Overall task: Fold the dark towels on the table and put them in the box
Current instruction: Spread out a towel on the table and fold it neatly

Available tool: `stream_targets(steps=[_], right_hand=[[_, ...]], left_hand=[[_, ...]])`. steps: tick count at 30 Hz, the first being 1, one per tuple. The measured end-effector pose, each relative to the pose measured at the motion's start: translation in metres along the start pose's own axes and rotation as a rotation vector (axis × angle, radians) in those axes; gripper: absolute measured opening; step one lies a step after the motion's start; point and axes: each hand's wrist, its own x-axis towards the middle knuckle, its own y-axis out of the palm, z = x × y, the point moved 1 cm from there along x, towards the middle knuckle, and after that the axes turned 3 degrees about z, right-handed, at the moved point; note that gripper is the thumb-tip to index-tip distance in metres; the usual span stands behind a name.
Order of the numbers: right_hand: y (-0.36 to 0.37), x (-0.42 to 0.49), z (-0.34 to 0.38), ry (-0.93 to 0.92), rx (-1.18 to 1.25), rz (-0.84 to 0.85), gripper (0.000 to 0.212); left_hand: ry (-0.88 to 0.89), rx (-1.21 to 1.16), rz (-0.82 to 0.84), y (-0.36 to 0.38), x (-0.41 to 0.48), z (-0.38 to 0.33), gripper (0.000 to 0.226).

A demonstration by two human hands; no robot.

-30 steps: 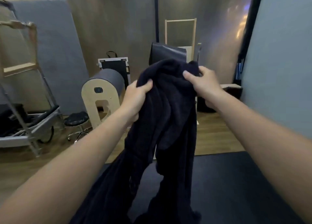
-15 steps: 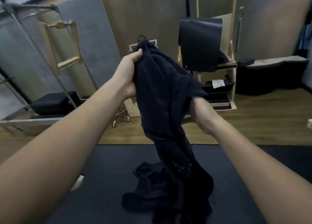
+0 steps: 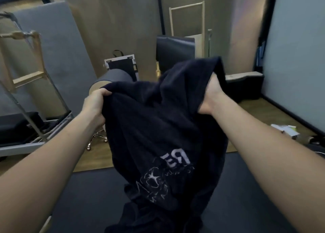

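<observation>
The towel (image 3: 158, 123) is gripped at its top edge by curled fingers of left hand (image 3: 95, 106) and right hand (image 3: 212, 97), hanging below them over the table (image 3: 84, 194), presumably to be spread for folding.

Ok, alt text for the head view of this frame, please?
A person's left hand and right hand grip a dark towel by its upper edge, spread between them above a dark table. A white print shows on the cloth.
</observation>
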Motion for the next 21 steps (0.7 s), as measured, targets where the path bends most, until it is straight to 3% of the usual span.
stream_targets(steps=[1, 3, 6, 7, 10, 12, 13, 16, 21], right_hand=[[-0.004, -0.001, 0.001, 0.014, -0.019, 0.009, 0.03], [-0.013, 0.003, 0.032, -0.167, 0.068, -0.076, 0.022], [-0.018, -0.004, 0.057, -0.274, 0.245, -0.166, 0.085], [-0.023, -0.007, 0.052, -0.224, 0.182, -0.175, 0.093], [-0.02, -0.017, 0.025, 0.02, -0.296, -0.077, 0.063], [-0.002, -0.008, 0.04, 0.011, -0.448, -0.19, 0.029], [0.004, -0.004, 0.055, -0.064, -0.455, -0.275, 0.024], [0.009, 0.012, 0.097, -0.275, -0.504, -0.42, 0.021], [-0.006, 0.021, 0.102, -0.285, -0.967, -0.562, 0.034]], left_hand=[[0.042, 0.008, -0.014, -0.002, 0.005, -0.002, 0.055], [0.121, 0.046, -0.012, -0.003, 0.009, -0.011, 0.031], [0.208, 0.092, 0.005, -0.002, 0.015, -0.033, 0.01], [0.233, 0.098, 0.01, -0.003, 0.019, -0.04, 0.01], [0.224, 0.143, 0.037, -0.007, 0.032, -0.043, 0.015], [0.226, 0.218, 0.083, -0.013, 0.037, -0.035, 0.019], [0.232, 0.274, 0.1, -0.016, 0.041, -0.029, 0.021], [0.294, 0.442, 0.154, -0.04, 0.05, -0.018, 0.016], [0.378, 0.658, 0.168, -0.067, 0.056, -0.026, 0.013]])
